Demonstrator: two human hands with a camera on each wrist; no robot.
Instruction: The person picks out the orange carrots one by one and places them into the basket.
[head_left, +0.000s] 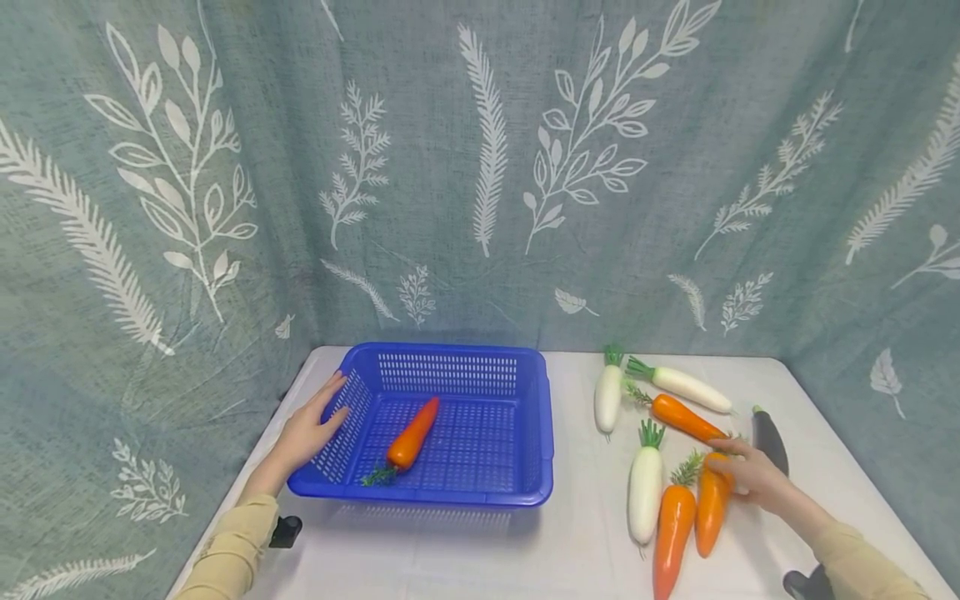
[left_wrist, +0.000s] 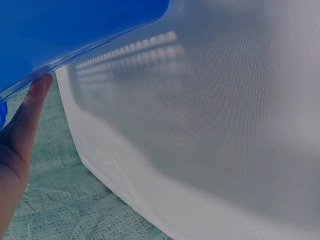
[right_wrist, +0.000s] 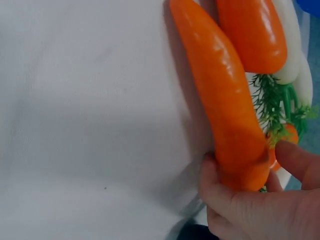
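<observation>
At the right of the head view, my right hand (head_left: 757, 479) holds the leafy end of an orange carrot (head_left: 712, 508) lying on the table. In the right wrist view, its fingers (right_wrist: 212, 182) curl round the carrot's thick end. Other vegetables lie beside it: a longer carrot (head_left: 675, 529), another carrot (head_left: 686, 418), white radishes (head_left: 645, 496) with green tops and a dark eggplant (head_left: 768, 440). My left hand (head_left: 303, 429) touches the left rim of a blue plastic basket (head_left: 420, 498), fingers fairly straight. One carrot (head_left: 411, 440) lies inside the basket.
A white table (head_left: 585, 533) carries everything. Behind and beside it hangs a green curtain (head_left: 435, 167) with white leaf prints. More white radishes (head_left: 690, 388) lie towards the table's back right.
</observation>
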